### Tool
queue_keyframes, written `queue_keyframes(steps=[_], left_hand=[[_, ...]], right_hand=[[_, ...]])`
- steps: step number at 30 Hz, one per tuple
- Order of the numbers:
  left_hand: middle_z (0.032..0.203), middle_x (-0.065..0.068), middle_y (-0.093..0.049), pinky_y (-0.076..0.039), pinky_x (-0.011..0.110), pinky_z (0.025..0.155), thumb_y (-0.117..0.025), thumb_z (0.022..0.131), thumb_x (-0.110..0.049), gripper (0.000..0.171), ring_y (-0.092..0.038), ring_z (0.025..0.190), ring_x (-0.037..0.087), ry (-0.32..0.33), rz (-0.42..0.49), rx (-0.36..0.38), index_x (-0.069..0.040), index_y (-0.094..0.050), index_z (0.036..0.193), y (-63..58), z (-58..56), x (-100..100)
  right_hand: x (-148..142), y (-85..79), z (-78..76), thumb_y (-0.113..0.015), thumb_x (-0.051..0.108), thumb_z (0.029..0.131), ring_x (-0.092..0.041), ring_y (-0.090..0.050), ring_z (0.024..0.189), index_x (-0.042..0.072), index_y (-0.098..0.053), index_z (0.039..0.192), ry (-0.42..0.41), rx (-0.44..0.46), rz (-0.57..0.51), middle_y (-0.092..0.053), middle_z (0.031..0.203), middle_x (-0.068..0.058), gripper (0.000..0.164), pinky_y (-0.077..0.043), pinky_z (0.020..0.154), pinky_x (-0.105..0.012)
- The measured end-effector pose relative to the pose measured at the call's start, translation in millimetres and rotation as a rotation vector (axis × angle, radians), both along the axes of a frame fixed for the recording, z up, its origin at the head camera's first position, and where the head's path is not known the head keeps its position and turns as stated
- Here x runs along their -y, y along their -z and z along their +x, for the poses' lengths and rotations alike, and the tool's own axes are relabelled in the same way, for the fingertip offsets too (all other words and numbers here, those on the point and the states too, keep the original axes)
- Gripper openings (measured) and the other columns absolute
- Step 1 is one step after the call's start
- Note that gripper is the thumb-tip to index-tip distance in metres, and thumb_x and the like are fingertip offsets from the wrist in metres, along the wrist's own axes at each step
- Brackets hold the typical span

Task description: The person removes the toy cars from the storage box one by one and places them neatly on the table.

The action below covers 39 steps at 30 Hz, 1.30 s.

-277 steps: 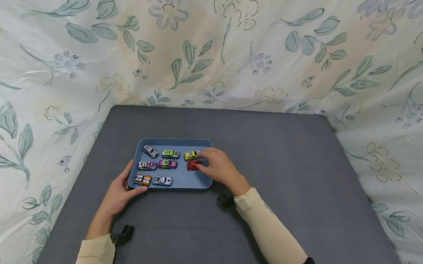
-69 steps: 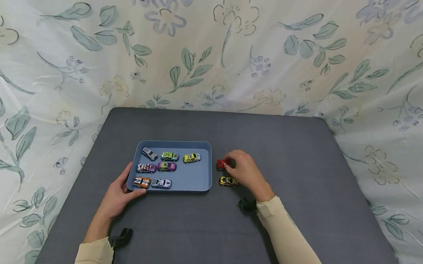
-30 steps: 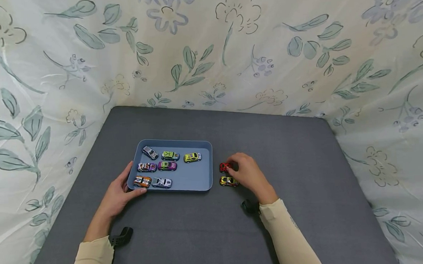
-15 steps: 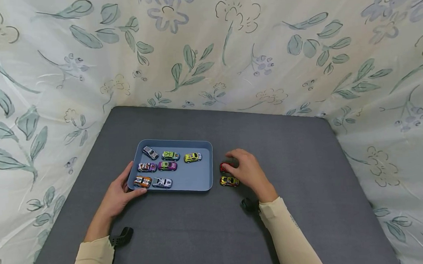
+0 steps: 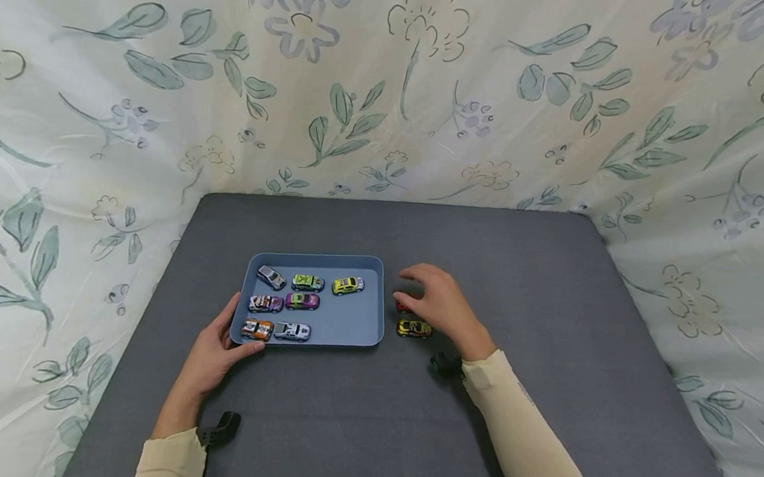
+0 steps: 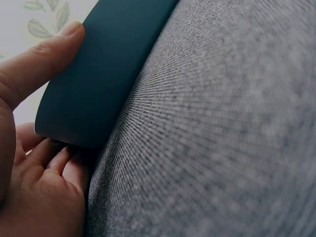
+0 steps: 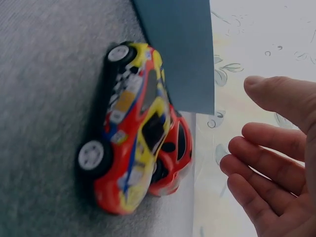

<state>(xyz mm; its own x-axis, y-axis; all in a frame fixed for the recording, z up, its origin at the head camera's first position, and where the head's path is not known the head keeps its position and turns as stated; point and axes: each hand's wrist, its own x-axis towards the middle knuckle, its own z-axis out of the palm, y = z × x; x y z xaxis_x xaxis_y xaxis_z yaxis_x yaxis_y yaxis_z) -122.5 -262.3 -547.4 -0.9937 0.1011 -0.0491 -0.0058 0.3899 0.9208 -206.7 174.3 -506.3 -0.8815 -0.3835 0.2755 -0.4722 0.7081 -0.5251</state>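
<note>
In the head view my left hand (image 5: 209,354) grips the lower left corner of a blue tray (image 5: 348,334). Its thumb lies along the front wall, with the fingers at the left side. My right hand (image 5: 442,300) hovers just right of the tray, holding nothing, thumb and fingers apart. Below it a red toy car (image 5: 401,306) sits on the table, mostly hidden by the hand. A yellow toy car (image 5: 414,328) with red and black markings stands nearer me. The right wrist view shows both cars, the red car (image 7: 178,153) behind the yellow one, clear of the fingers.
Several toy cars lie inside the tray, among them a yellow-green car (image 5: 348,285) on the right and a silver pickup (image 5: 292,331) at the front. A grey cloth-covered table (image 5: 340,428) lies beneath. Floral curtain (image 5: 361,88) hangs behind and at both sides.
From the tray, the right hand has brought the red car to the table beside the yellow-and-red one. It has just let go and lifted slightly. My left hand stays at the tray.
</note>
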Motion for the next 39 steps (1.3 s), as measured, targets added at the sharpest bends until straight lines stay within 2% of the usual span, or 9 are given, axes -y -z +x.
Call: queue_keyframes(steps=[6,13,20,26,33,39], left_hand=[[0.173,0.029,-0.027,-0.039,0.003,0.096,-0.087,0.096,-0.017,0.109,-0.041,0.151,0.049,-0.003,-0.004,0.001,-0.011,-0.012,0.176,-3.1,0.1,-1],[0.172,0.030,-0.029,-0.041,0.003,0.095,-0.087,0.096,-0.015,0.109,-0.043,0.149,0.049,-0.003,0.004,0.002,-0.010,-0.012,0.175,-3.1,0.2,-1],[0.172,0.030,-0.028,-0.042,0.004,0.094,-0.087,0.096,-0.015,0.109,-0.043,0.150,0.048,0.000,0.020,0.006,-0.011,-0.012,0.175,-1.2,-0.2,0],[0.172,0.029,-0.029,-0.042,0.004,0.095,-0.087,0.096,-0.015,0.109,-0.043,0.149,0.048,-0.003,0.018,0.002,-0.010,-0.012,0.175,-0.6,-1.4,0],[0.172,0.029,-0.028,-0.039,0.003,0.095,-0.087,0.096,-0.018,0.110,-0.041,0.151,0.049,-0.011,-0.005,0.014,-0.011,-0.012,0.175,-0.4,-1.2,1],[0.173,0.029,-0.028,-0.041,0.004,0.097,-0.087,0.096,-0.014,0.109,-0.041,0.150,0.049,-0.001,0.027,-0.002,-0.009,-0.012,0.175,1.6,-2.2,1]], right_hand=[[8,-6.3,-1.5,-0.087,0.026,0.097,-0.029,-0.066,0.124,0.004,-0.077,0.131,-0.012,0.030,0.001,-0.072,0.131,-0.009,0.041,-0.054,0.104,-0.051],[14,-5.4,-1.9,-0.086,0.023,0.098,-0.029,-0.065,0.126,0.004,-0.076,0.131,-0.028,0.028,-0.017,-0.071,0.134,-0.009,0.040,-0.054,0.105,-0.052],[20,-4.3,-4.4,-0.087,0.020,0.097,-0.024,-0.067,0.121,0.006,-0.076,0.130,-0.038,0.018,-0.018,-0.071,0.132,-0.004,0.038,-0.057,0.100,-0.048],[27,-6.7,-6.4,-0.087,0.019,0.096,-0.027,-0.068,0.118,0.006,-0.075,0.131,-0.053,0.006,-0.030,-0.070,0.133,-0.006,0.039,-0.058,0.097,-0.048],[33,-7.3,-10.0,-0.087,0.020,0.096,-0.025,-0.067,0.121,0.005,-0.076,0.131,-0.050,0.021,-0.011,-0.070,0.134,-0.007,0.040,-0.057,0.100,-0.048],[38,-8.2,-14.3,-0.087,0.020,0.096,-0.025,-0.066,0.121,0.005,-0.076,0.131,-0.052,0.028,-0.007,-0.071,0.133,-0.007,0.039,-0.056,0.102,-0.048]])
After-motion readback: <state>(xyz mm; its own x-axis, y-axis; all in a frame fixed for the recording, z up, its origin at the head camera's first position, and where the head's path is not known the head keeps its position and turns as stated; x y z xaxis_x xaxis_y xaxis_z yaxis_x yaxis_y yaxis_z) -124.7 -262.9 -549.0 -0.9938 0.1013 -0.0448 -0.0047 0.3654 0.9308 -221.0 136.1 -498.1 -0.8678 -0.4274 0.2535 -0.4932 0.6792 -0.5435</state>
